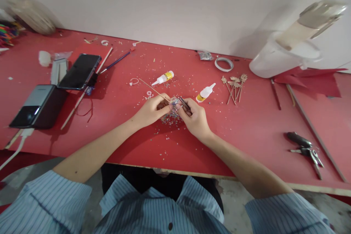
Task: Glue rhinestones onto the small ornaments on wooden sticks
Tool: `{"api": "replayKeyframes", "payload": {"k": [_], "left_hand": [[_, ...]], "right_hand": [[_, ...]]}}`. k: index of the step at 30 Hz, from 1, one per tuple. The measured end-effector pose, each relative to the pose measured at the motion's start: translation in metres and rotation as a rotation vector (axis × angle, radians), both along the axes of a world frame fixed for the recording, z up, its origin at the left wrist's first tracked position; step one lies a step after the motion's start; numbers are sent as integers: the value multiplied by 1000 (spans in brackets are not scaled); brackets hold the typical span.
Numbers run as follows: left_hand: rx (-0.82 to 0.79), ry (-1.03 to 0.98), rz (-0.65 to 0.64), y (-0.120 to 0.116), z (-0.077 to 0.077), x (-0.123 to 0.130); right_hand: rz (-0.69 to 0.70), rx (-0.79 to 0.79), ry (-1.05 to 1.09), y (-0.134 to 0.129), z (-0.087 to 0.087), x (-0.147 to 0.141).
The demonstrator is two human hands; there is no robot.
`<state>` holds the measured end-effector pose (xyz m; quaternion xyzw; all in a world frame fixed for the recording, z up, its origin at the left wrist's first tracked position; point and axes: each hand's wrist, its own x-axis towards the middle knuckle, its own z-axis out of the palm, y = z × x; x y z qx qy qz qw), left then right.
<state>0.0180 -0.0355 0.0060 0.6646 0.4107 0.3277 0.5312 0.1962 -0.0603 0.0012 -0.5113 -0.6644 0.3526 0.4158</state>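
My left hand [153, 110] is closed on a thin wooden stick [151, 88] that slants up and left from the fingers. My right hand [196, 117] is closed around dark slim tweezers [184, 103]. The fingertips of both hands almost meet over a pile of small glittery chips [172, 117], and what lies between them is partly hidden. Two small glue bottles with yellow labels lie just beyond: one glue bottle [164, 77] behind the left hand, another glue bottle [205, 93] to the right of the right hand.
Several sticks with leaf-shaped wooden tops [235, 84] and a tape roll [224, 64] lie at right back, near a white pitcher [282, 58]. Keys [305, 150] sit at the right. On the left are a phone [80, 71], a power bank [38, 106] and a paintbrush [116, 60].
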Motion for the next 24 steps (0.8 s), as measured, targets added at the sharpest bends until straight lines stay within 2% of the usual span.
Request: {"api": "replayKeyframes", "payload": {"k": [24], "left_hand": [[-14,10,5,-1,2,0]], "right_hand": [[-4,-23,1,0,2,0]]}}
